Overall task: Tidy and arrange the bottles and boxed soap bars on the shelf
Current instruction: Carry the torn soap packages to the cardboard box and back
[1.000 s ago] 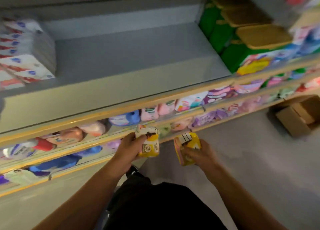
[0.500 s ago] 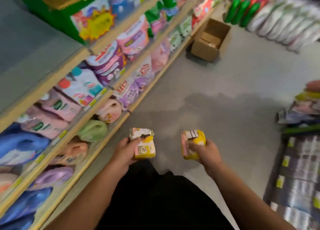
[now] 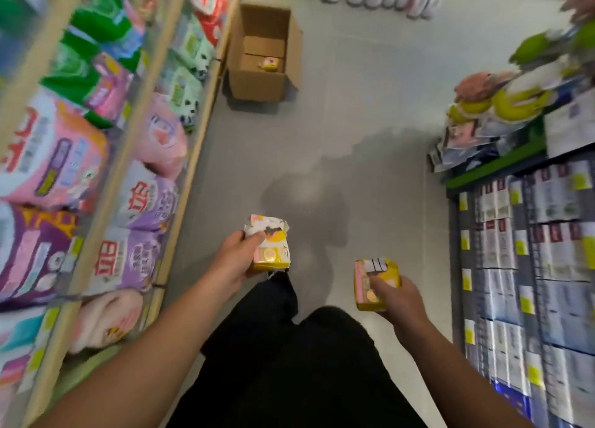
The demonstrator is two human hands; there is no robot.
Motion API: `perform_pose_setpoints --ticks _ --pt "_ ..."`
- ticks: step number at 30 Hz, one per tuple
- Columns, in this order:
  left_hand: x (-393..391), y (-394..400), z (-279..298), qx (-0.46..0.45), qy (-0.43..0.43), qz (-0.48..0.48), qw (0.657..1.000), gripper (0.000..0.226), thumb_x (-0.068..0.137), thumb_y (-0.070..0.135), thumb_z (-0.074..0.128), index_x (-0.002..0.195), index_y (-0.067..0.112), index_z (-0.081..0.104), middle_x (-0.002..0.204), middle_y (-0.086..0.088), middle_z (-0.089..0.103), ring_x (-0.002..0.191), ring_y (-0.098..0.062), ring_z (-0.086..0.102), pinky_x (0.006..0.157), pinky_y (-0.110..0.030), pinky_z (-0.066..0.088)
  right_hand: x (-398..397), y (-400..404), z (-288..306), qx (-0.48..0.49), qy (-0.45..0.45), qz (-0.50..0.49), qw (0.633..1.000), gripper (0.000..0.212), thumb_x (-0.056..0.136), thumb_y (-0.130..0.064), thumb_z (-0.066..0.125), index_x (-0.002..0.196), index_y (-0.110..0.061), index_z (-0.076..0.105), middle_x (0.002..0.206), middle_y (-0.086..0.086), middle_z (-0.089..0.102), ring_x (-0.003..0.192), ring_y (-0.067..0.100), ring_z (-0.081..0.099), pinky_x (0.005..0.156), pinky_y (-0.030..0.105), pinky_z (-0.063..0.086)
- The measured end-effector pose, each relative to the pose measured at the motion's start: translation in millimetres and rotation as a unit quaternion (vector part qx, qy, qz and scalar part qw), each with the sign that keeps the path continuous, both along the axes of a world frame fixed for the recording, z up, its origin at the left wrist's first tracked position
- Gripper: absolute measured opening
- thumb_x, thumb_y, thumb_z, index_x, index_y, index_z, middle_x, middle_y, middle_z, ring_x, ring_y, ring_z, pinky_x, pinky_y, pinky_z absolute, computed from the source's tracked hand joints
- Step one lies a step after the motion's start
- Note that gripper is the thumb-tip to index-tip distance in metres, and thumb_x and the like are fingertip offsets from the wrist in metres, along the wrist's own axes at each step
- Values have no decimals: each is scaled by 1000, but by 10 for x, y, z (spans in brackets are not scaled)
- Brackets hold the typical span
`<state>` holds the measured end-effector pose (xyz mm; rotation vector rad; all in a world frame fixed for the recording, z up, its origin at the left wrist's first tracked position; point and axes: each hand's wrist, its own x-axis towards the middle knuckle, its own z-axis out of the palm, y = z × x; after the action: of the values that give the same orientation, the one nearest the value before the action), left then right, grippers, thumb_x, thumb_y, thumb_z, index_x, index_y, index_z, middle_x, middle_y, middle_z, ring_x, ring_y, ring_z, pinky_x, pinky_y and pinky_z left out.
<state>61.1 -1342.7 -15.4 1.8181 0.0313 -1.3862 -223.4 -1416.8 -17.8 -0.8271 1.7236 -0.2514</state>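
Between shelves (image 3: 180, 157), each grip clamps a yellow soap box (image 3: 270, 248): left hand (image 3: 236, 258), right hand (image 3: 397, 302); print unreadable.

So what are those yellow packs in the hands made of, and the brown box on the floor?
The soap pack in the left hand looks like thin printed paper or card: its top is crumpled and torn. The soap pack in the right hand looks the same, with squarer edges and a slight sheen. The open box on the floor looks like plain matte brown cardboard, with folded flaps.
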Motion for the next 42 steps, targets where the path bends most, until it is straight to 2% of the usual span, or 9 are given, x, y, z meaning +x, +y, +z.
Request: perform_pose_setpoints --ticks 4,9,13,21,26,29,33,38,42 --pt "208 -1061 74 9 -29 -124 992 20 95 28 60 112 17 60 105 -7 72 89 -23 72 77 -44 61 19 -613 80 -9 17 -51 999 19 84 -21 73 96 -21 58 98 9 65 89 27 67 78 45 59" --pt "273 -2275 66 -2 -41 -175 984 17 96 27 59 108 17 62 102 -7 73 80 -18 74 58 -30 58 62 -1545 0 -12 18 -106 994 20 82 -22 76 92 -19 60 93 7 66 85 25 67 73 42 58" --pt "207 -3237 -9 -4 -30 -127 991 14 96 25 58 109 18 62 96 -2 73 70 -13 73 48 -24 52 92 -2613 -165 -16 5 -116 993 23 80 -22 77 95 -19 60 95 7 65 87 26 66 80 48 58" --pt "138 -4833 75 16 -41 -35 998 20 98 27 56 116 19 59 105 -5 71 90 -20 69 62 -31 53 343 -4866 -1 -12 -25 -37 999 22 81 -22 75 91 -22 55 97 8 65 86 24 66 82 49 58" --pt "301 -5574 71 4 -39 41 998 6 98 25 57 101 22 61 94 -1 74 78 -14 72 58 -28 55 742 -6024 96 -22 -45 36 998 27 82 -17 73 102 -18 56 101 9 65 92 27 67 84 50 57" --pt "498 -6046 -33 6 -33 86 996 7 97 24 57 100 21 62 91 -2 74 78 -17 72 63 -32 56 1058 -6681 84 -22 -53 78 995 26 83 -16 71 104 -19 56 99 5 67 90 23 69 82 47 58" --pt "903 -6825 -131 -11 -8 133 991 3 97 24 58 97 24 61 84 2 75 68 -12 73 51 -26 54 1546 -7555 1 -28 -42 113 992 25 83 -17 71 102 -23 55 100 5 67 90 23 68 82 46 59" --pt "1535 -7827 -25 -8 -13 139 990 4 97 24 58 101 23 60 96 -2 73 78 -15 71 51 -25 54 2187 -8495 53 -30 -18 145 989 25 83 -17 71 101 -21 54 99 6 66 85 22 69 68 37 59" --pt "2048 -8443 94 -10 -55 129 990 4 96 24 59 95 22 61 100 -2 72 80 -14 71 55 -27 57 2707 -9153 151 -37 -25 185 982 25 79 -19 73 98 -20 56 97 7 68 86 24 69 79 47 59"
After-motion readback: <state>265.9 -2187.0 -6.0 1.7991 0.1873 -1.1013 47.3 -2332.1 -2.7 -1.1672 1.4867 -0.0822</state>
